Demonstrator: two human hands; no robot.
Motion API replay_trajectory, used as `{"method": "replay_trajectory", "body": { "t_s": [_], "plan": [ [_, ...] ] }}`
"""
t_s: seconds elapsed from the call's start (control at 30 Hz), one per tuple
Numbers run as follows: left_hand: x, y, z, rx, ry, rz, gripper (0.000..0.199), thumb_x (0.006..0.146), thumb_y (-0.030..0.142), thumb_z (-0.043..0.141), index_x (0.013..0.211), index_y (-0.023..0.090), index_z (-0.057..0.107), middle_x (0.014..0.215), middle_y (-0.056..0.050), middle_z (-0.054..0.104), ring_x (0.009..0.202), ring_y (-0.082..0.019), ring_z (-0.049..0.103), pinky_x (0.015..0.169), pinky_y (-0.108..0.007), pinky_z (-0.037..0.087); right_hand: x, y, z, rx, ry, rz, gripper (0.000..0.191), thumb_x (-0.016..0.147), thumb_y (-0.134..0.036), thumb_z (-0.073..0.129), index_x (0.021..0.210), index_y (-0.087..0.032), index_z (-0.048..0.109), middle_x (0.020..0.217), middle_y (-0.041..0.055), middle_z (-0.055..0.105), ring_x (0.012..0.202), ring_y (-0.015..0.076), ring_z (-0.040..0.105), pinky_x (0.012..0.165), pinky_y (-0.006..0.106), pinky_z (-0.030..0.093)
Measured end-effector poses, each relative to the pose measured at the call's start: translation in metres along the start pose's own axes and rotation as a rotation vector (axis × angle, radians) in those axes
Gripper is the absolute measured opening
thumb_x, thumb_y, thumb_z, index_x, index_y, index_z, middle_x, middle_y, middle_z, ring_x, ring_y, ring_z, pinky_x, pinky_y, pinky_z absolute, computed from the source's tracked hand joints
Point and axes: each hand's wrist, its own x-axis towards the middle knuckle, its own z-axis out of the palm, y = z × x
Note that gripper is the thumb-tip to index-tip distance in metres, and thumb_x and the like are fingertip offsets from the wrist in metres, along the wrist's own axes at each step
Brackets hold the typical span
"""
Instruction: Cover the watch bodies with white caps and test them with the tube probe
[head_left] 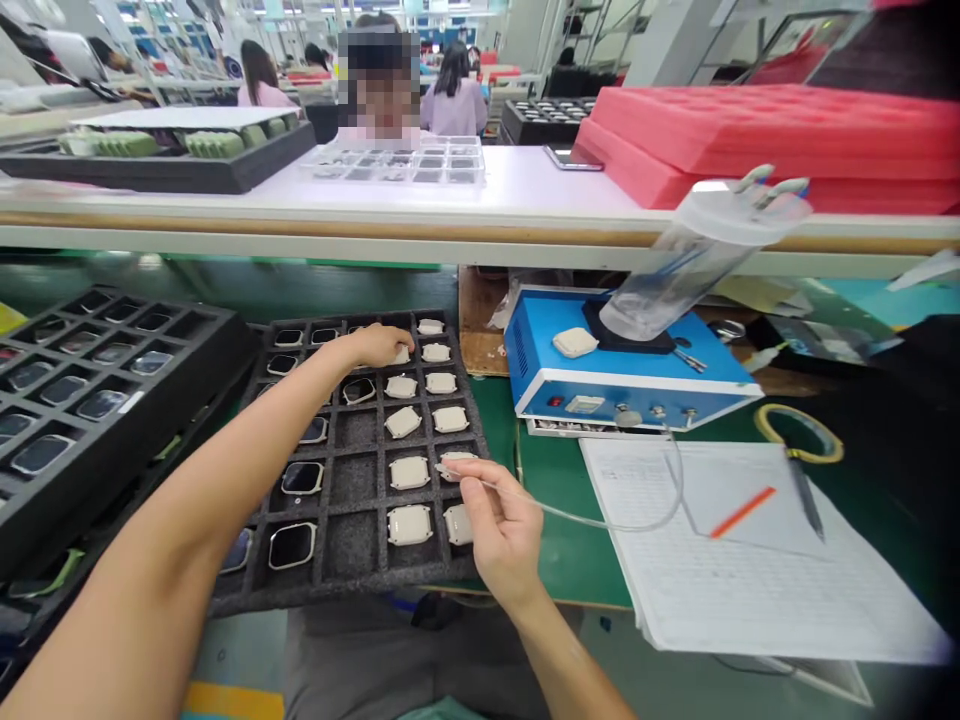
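The right hand (506,520) pinches a thin, clear plastic tube (600,523) and partly hides square, cream watch cases (457,524) in the black foam tray (354,487). The left hand (377,346) bends over another case (400,357) near the far end; I can't tell if it grips.

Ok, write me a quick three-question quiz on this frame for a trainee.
1. Which hand holds the thin clear tube?
2. True or false: the blue box stands to the right of the foam tray that the left hand reaches over.
3. What stands on top of that box? A) tape roll B) clear plastic container C) red foam

Key:
1. The right hand.
2. True.
3. B.
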Motion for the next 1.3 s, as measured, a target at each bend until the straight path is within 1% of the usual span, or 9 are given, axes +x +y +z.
{"method": "replay_trajectory", "body": {
  "t_s": [0.1,0.2,0.33,0.5,0.57,0.63,0.8,0.93,1.3],
  "plan": [
    [-0.008,-0.004,0.003,0.024,0.010,-0.015,0.036,0.081,0.018,0.055,0.103,0.020,0.083,0.111,-0.006,0.083,0.103,-0.023,0.074,0.094,-0.027,0.053,0.000,0.000,-0.001,0.005,0.008,0.012,0.018,0.102,-0.028,0.062,0.104,-0.022,0.079,0.102,0.0082,0.082,0.097,0.0211,0.079,0.081,0.032,0.067],
    [-0.055,-0.011,0.009,0.078,0.080,-0.066,0.039,0.089,0.023,0.055,0.119,0.020,0.080,0.124,-0.010,0.080,0.117,-0.029,0.072,0.104,-0.035,0.050,-0.001,0.002,-0.001,0.059,0.015,0.018,0.017,0.102,-0.027,0.062,0.105,-0.023,0.078,0.105,0.0082,0.081,0.101,0.0216,0.078,0.085,0.035,0.067],
    [-0.108,-0.018,0.024,0.154,0.104,-0.152,0.034,0.090,0.031,0.063,0.118,0.022,0.080,0.120,-0.014,0.081,0.114,-0.036,0.073,0.102,-0.045,0.052,-0.002,0.004,-0.001,0.094,0.001,0.037,0.017,0.103,-0.027,0.061,0.105,-0.024,0.078,0.107,0.0084,0.079,0.104,0.0226,0.077,0.090,0.038,0.067],
    [-0.120,-0.010,0.031,0.156,0.179,-0.221,0.036,0.094,0.024,0.058,0.124,0.019,0.078,0.114,-0.017,0.081,0.113,-0.038,0.074,0.103,-0.050,0.050,-0.003,0.001,-0.001,0.061,0.018,0.059,0.016,0.103,-0.028,0.063,0.108,-0.024,0.077,0.105,0.0067,0.081,0.095,0.0201,0.079,0.086,0.033,0.067],
    [-0.131,0.008,0.033,-0.026,0.250,-0.212,0.034,0.095,0.029,0.059,0.121,0.018,0.078,0.112,-0.015,0.081,0.108,-0.034,0.075,0.099,-0.048,0.054,-0.003,-0.001,0.000,0.051,0.050,0.064,0.016,0.104,-0.029,0.062,0.109,-0.024,0.077,0.102,0.0060,0.081,0.091,0.0194,0.080,0.083,0.032,0.067],
    [-0.150,0.034,0.042,-0.420,0.350,-0.213,0.033,0.092,0.037,0.067,0.115,0.016,0.077,0.106,-0.013,0.082,0.095,-0.029,0.077,0.088,-0.041,0.060,-0.003,-0.002,0.000,0.054,0.080,0.045,0.016,0.104,-0.030,0.061,0.107,-0.024,0.076,0.103,0.0065,0.081,0.093,0.0201,0.080,0.084,0.034,0.067],
    [-0.194,0.099,0.087,-1.126,0.454,-0.341,0.033,0.076,0.035,0.084,0.100,0.016,0.072,0.091,-0.009,0.082,0.082,-0.022,0.079,0.077,-0.032,0.064,-0.003,0.001,-0.001,0.067,0.062,-0.016,0.016,0.105,-0.029,0.059,0.107,-0.024,0.074,0.111,0.0086,0.079,0.107,0.0223,0.077,0.093,0.040,0.066],
    [-0.198,0.115,0.108,-1.188,0.512,-0.367,0.033,0.074,0.033,0.088,0.100,0.016,0.076,0.095,-0.009,0.083,0.084,-0.021,0.079,0.078,-0.030,0.065,-0.001,0.001,-0.004,0.013,0.005,-0.040,0.016,0.105,-0.026,0.059,0.109,-0.026,0.075,0.114,0.0078,0.081,0.112,0.0233,0.076,0.099,0.043,0.064],
    [-0.199,0.114,0.110,-1.185,0.554,-0.326,0.025,0.076,0.027,0.088,0.099,0.019,0.082,0.094,-0.006,0.084,0.081,-0.020,0.079,0.077,-0.029,0.066,0.000,-0.002,-0.003,-0.002,-0.011,-0.037,0.018,0.103,-0.021,0.061,0.108,-0.028,0.077,0.113,0.0058,0.082,0.111,0.0237,0.078,0.100,0.043,0.063]
  ]
}}
